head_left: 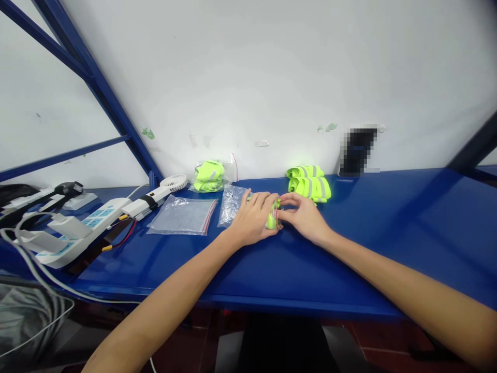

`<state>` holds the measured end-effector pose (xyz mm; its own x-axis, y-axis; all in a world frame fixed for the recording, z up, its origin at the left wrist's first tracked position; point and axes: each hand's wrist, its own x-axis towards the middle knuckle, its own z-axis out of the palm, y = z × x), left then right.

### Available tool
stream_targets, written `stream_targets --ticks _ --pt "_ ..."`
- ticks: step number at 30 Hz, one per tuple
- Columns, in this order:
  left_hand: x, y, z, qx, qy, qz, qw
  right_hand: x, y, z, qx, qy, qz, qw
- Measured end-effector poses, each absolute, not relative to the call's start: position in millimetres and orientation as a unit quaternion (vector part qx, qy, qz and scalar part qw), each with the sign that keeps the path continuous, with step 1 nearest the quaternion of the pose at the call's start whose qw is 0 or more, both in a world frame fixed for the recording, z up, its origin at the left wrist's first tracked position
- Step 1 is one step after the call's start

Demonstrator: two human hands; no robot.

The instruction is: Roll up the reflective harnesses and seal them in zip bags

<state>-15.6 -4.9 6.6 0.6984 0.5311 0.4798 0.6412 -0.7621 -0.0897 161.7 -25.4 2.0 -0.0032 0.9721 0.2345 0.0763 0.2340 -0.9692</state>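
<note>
My left hand (254, 217) lies over a clear zip bag (232, 201), its fingers curled round the end that holds a folded neon-yellow reflective vest (272, 219). Most of that vest is hidden under the hand. At the bag's right end, my right hand (306, 217) pinches the edge with thumb and fingertips. Just behind the right hand lie two rolled neon-yellow vests (309, 188) with grey strips. To the left is a flat clear zip bag (184, 215) with a red seal line. Another bagged vest (209, 175) rests against the wall.
A white power strip (91, 228) with plugs and cables covers the left of the blue table (368, 228). A small white fan (173, 183) lies beside it. A dark blurred-out object (357, 151) leans on the wall at the right. Blue frame posts stand at both sides.
</note>
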Motion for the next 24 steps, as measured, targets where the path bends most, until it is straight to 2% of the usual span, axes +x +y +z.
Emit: stream_targets --ticks 7,13,17,24 --pt "-12.3 -9.1 9.2 -0.921 -0.299 -0.209 0.137 161.1 -27.4 2.1 -0.42 -0.603 0.455 0.504" --pt "-11.8 -8.7 11.8 -0.923 -0.298 -0.209 0.122 161.4 -28.6 2.7 -0.408 -0.694 0.388 0.449" --pt "-12.5 -9.2 14.5 -0.926 -0.278 -0.23 0.109 161.7 -29.7 4.3 -0.397 -0.709 0.431 0.393" --pt "-18.2 -4.6 13.0 -0.932 -0.19 -0.293 0.099 161.0 -31.0 4.7 -0.403 -0.674 0.493 0.375"
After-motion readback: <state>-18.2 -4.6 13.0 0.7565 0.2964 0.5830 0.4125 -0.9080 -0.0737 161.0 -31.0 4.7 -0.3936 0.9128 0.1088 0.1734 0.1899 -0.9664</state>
